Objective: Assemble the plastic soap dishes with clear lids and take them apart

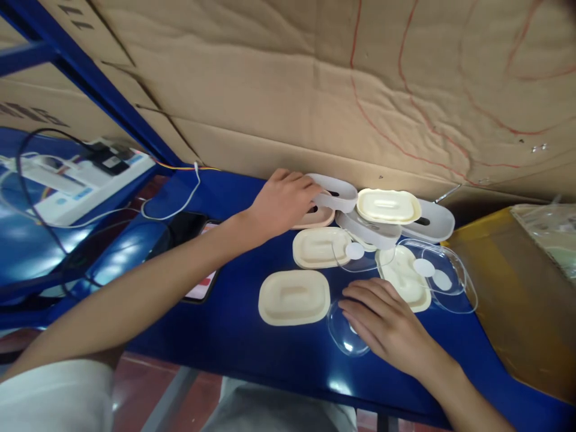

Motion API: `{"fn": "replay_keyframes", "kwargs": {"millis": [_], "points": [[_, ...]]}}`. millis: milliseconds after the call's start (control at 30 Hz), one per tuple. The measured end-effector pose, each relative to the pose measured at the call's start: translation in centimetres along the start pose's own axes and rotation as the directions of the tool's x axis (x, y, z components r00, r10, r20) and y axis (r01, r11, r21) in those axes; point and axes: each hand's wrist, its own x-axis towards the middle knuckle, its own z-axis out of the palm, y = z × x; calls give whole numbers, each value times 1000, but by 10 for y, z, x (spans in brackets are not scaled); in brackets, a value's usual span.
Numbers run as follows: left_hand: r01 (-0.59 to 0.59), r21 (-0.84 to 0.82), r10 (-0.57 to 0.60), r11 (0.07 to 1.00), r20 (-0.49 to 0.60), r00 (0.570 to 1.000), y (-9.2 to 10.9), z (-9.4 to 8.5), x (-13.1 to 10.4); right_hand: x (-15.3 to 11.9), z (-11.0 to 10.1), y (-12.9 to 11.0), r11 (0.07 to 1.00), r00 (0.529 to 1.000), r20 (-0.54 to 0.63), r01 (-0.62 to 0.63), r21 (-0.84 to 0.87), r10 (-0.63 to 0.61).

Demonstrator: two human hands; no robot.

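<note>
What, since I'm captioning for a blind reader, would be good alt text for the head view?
At a blue table, a person's left hand touches a grey oval piece while their right hand is over a clear lid. Cream oval trays lie nearby, with a cardboard box at right.

Brown cardboard sheet (270, 96) behind your blue tabletop (171, 327), red lines on it. Blue metal frame (96, 84) to your left. Reddish floor (144, 384) below. Light glares off the blue surface near you.
</note>
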Motion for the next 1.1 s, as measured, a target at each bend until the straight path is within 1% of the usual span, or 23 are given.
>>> {"fn": "replay_keyframes", "kwargs": {"millis": [67,133,200,233,300,400,433,500,600,700,800,933,1100], "points": [[-12,31,13,999,-32,999,3,-7,-7,0,0,-1,1000,1000,-9,6,-3,-6],[-26,48,30,999,-95,995,11,-20,-25,-1,-2,-2,1000,999,-36,5,-20,-6],[-54,30,57,998,-138,989,25,-36,-54,-2,-3,-4,999,996,-85,-9,-51,4],[-72,13,73,997,-142,987,34,-42,-72,-3,-3,-4,998,994,-112,-18,-65,11],[-72,-44,64,996,-160,985,52,-49,-111,-5,-2,-5,997,989,-146,-31,-71,20],[37,-173,-54,984,-93,994,74,-46,-164,-5,2,-8,999,989,-144,-23,-45,16],[73,-187,-87,980,-69,994,78,-42,-178,-4,4,-9,999,990,-141,-19,-33,14],[124,-212,-138,969,-50,989,84,-33,-196,-2,8,-11,1000,993,-121,-15,-19,13],[138,-227,-160,964,-83,984,85,-21,-206,1,15,-14,999,1000,-28,-12,-37,11],[92,-216,-119,972,-118,986,87,-10,-206,3,20,-15,997,998,64,-8,-72,12],[53,-217,-79,975,-109,991,91,-1,-205,5,22,-15,998,992,123,-1,-66,9],[36,-213,-51,976,-68,996,96,5,-208,5,21,-16,999,989,145,4,-51,3],[34,-220,-50,975,-68,996,94,8,-210,5,22,-18,998,987,161,-3,-67,14]]}}
